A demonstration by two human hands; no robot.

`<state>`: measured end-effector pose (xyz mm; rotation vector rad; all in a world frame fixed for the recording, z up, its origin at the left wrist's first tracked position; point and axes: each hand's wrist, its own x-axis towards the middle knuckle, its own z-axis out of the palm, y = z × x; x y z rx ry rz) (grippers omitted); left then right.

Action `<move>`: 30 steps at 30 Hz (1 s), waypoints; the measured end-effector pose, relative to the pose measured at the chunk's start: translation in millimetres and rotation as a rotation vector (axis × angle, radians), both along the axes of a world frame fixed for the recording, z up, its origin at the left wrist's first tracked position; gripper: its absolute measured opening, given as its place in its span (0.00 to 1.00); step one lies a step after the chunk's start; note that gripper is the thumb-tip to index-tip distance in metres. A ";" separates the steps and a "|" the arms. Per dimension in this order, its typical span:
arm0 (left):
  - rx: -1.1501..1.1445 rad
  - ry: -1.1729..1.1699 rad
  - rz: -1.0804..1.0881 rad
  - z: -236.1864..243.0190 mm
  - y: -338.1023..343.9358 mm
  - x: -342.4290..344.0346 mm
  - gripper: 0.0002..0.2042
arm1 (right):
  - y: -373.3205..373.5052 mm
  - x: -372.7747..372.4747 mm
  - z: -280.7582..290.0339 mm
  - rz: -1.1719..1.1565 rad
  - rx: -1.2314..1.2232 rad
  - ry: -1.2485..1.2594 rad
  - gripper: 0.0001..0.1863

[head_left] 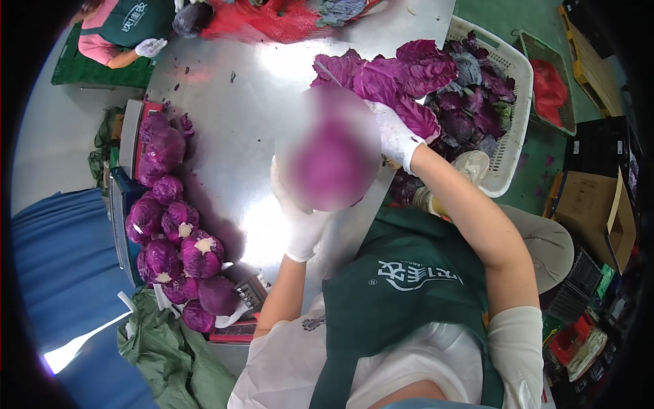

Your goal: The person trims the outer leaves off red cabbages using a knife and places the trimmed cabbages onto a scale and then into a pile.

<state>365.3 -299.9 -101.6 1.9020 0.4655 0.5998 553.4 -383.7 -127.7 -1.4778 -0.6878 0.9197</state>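
Observation:
A round red cabbage [332, 160], badly blurred, is held up over the metal table. My left hand [300, 221], in a white glove, cups it from the left and below. Against its right side is my right hand [398, 136], also gloved in white. The blur and the purple leaves hide the right fingers, so their grip is unclear. Several loose red cabbage leaves [409, 75] lie just beyond my right hand, at the table's right edge.
Several red cabbages [180, 235] are piled along the left side of the metal table [218, 123]. A white crate [521, 102] of trimmed leaves stands at right. Across the table, a gloved co-worker's hand [150, 47] is near a red mesh bag [252, 24]. A cardboard box [589, 211] stands far right.

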 end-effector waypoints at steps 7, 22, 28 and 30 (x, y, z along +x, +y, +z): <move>-0.468 -0.108 0.132 -8.8 40.7 -29.3 0.26 | 20.0 5.9 -22.7 -0.152 -0.187 0.087 0.23; -1.723 -0.705 -0.066 3.7 52.3 11.2 0.24 | -46.4 137.8 -1.8 -0.733 -0.438 -1.067 0.19; -1.448 -0.709 0.018 17.2 66.9 -6.2 0.24 | -49.2 86.6 -17.1 -0.399 -0.245 -0.978 0.13; -0.604 -0.363 0.171 26.7 80.8 -39.6 0.24 | -48.4 71.2 -19.1 -0.340 -0.149 -0.730 0.15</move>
